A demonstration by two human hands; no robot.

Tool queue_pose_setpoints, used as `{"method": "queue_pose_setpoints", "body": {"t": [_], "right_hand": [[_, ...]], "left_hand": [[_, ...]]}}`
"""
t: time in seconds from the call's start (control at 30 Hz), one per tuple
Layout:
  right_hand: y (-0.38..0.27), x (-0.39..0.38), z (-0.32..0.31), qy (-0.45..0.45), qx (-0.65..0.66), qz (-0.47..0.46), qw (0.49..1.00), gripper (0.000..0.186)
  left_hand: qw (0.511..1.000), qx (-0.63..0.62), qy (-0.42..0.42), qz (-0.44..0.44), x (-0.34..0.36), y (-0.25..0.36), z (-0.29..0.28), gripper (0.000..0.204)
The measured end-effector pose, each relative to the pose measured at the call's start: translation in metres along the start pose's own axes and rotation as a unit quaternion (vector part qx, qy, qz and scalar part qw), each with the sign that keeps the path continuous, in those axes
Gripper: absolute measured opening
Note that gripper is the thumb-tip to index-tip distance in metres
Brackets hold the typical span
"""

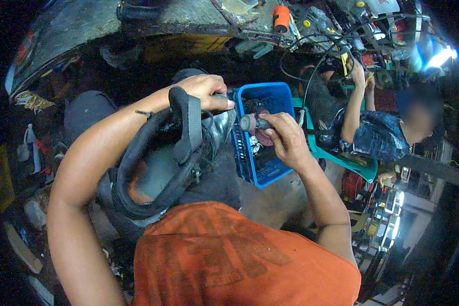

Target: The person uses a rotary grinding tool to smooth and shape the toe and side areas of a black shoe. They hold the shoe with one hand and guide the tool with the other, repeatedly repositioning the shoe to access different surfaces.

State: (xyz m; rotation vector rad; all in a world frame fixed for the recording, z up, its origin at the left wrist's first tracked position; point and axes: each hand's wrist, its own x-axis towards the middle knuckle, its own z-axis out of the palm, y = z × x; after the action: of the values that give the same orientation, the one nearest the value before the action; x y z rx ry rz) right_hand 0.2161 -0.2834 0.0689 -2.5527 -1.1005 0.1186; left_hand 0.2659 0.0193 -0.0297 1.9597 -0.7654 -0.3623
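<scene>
In the head view, my left hand [209, 92] grips the toe of a black boot [217, 132], which lies sideways across my lap with its webbed strap and open collar toward me. My right hand [288, 137] holds a small tool with a grey cylindrical head [248, 123] close beside the boot’s toe, over a blue plastic basket [266, 85]. A maroon round piece and other small items sit behind the tool in the basket, too hidden to make out fully.
A co-worker [375, 132] sits to the right by a green plastic chair [357, 166], arms raised. A cluttered workbench [173, 18] with an orange cylinder [281, 19] runs along the back. Black hoses [316, 38] hang at the upper right.
</scene>
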Motion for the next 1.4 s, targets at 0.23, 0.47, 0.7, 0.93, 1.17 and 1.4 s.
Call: {"method": "queue_pose_setpoints", "body": {"t": [0.23, 0.47, 0.7, 0.93, 1.17, 1.4], "right_hand": [[0.001, 0.003, 0.007, -0.013, 0.012, -0.001, 1.0, 0.039], [0.001, 0.016, 0.008, 0.014, 0.005, -0.026, 1.0, 0.037], [0.002, 0.021, 0.009, 0.021, -0.016, -0.039, 0.999, 0.037], [0.0, 0.023, 0.008, 0.018, -0.021, -0.044, 0.999, 0.034], [-0.003, 0.023, 0.005, 0.005, -0.021, -0.041, 0.999, 0.037], [0.001, 0.016, 0.015, 0.011, -0.005, -0.046, 0.999, 0.038]], "left_hand": [[0.996, -0.077, 0.02, 0.031, -0.005, -0.004, 0.006, 0.033], [0.994, -0.097, 0.025, 0.044, -0.007, -0.004, -0.002, 0.036], [0.993, -0.111, 0.027, 0.037, -0.004, -0.007, -0.002, 0.035], [0.991, -0.132, 0.026, 0.03, -0.006, -0.006, -0.002, 0.035], [0.99, -0.135, 0.026, 0.035, -0.006, -0.007, -0.002, 0.034], [0.99, -0.131, 0.036, 0.037, -0.007, -0.01, 0.006, 0.033]]}}
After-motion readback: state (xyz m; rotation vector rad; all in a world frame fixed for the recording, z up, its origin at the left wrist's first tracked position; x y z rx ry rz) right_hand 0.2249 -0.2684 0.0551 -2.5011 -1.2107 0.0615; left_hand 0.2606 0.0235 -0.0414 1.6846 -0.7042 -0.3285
